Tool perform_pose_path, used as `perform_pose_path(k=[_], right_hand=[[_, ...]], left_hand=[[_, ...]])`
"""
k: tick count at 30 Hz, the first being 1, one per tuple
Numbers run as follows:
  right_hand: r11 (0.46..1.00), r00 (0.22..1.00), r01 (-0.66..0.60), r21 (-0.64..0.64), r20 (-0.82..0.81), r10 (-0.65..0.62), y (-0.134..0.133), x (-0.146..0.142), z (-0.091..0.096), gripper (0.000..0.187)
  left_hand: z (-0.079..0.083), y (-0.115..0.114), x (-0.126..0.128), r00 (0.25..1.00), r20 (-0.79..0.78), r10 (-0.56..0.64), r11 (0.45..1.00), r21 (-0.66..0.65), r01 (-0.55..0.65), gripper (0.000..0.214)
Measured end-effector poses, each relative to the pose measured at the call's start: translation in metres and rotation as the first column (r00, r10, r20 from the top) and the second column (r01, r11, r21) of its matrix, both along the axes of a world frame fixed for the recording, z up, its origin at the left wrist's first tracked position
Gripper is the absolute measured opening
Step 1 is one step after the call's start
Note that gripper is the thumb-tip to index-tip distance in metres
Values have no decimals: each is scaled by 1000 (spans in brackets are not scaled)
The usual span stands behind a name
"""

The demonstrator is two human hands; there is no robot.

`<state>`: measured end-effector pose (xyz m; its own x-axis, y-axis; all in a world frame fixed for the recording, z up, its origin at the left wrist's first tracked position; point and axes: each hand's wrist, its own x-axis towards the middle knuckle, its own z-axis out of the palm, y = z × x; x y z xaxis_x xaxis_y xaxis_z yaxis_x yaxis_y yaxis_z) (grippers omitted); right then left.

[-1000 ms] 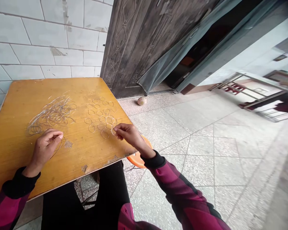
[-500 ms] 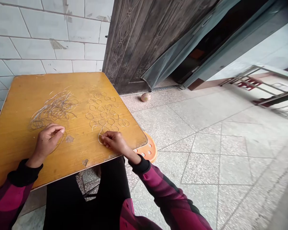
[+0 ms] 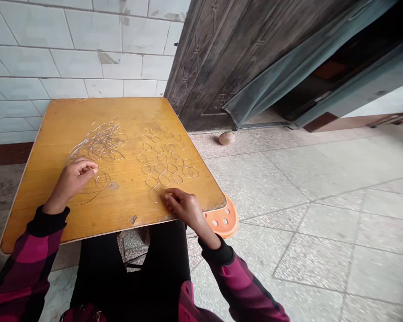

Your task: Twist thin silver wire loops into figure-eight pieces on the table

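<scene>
My left hand [image 3: 74, 179] pinches a thin wire [image 3: 102, 181] between thumb and fingertips; the wire curls out to the right and below over the table. Just beyond it lies a tangled heap of loose wires [image 3: 102, 141]. My right hand [image 3: 186, 206] is over the near right part of the table, its thumb and index finger slightly apart with no wire seen between them. Close to its fingertips rests a wire bent into a figure-eight [image 3: 152, 182], its near loop faint. Beyond that spread several similar wire loops [image 3: 162, 158].
The yellow wooden table [image 3: 57, 120] has chipped patches on its surface. Under its right corner is an orange stool [image 3: 230, 219]. A tiled wall [image 3: 94, 31] and a dark door [image 3: 204, 67] stand behind. A round object [image 3: 226, 138] lies on the floor by the doorway.
The view has turned left. My right hand has let go of the figure-eight wire and drawn slightly away from it. My left hand still pinches its wire, now nearer the heap.
</scene>
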<state>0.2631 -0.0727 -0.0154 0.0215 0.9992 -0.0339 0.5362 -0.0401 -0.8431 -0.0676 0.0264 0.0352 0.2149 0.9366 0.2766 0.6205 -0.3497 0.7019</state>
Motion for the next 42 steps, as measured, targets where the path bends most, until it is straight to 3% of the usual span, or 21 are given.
perform_pose_path(k=[3,7,12,18,23,27,29,32,36,39,42], right_hand=[[999,997,40,-6,-64,-40,-9,3,-1,35],[999,996,34,6,-83,-33,-17,4,2,35],[998,998,9,63,-58,-5,-22,-2,7,33],[979,994,-82,188,82,67,-30,-8,17,28],[966,987,-135,222,117,111,-32,-11,25,27],[948,972,-221,228,129,196,-24,-19,35,26],[910,945,-313,270,178,273,-15,-27,44,24],[799,823,-529,287,403,400,9,-47,61,22],[624,467,-774,111,766,442,55,-93,77,18],[460,204,-888,-19,878,432,86,-128,74,21],[363,65,-927,-90,917,394,104,-150,67,25]], left_hand=[[9,-10,-13,979,-179,-96,992,-98,80,17],[10,-34,-15,838,-504,-209,973,-195,125,19],[4,-50,10,651,-729,-211,978,-158,139,19],[3,-40,45,522,-847,-102,994,-108,19,23],[3,-35,39,551,-828,-105,994,-109,26,23],[7,-32,23,692,-719,-57,998,-57,24,21],[11,-28,15,767,-642,-23,1000,-17,16,19],[14,-22,4,820,-572,-10,999,-32,-10,15],[6,-25,-7,861,-508,-20,995,-92,-31,15],[-3,-31,-11,873,-488,-13,993,-109,-45,19],[-10,-27,-13,840,-542,-3,998,-51,-30,30]])
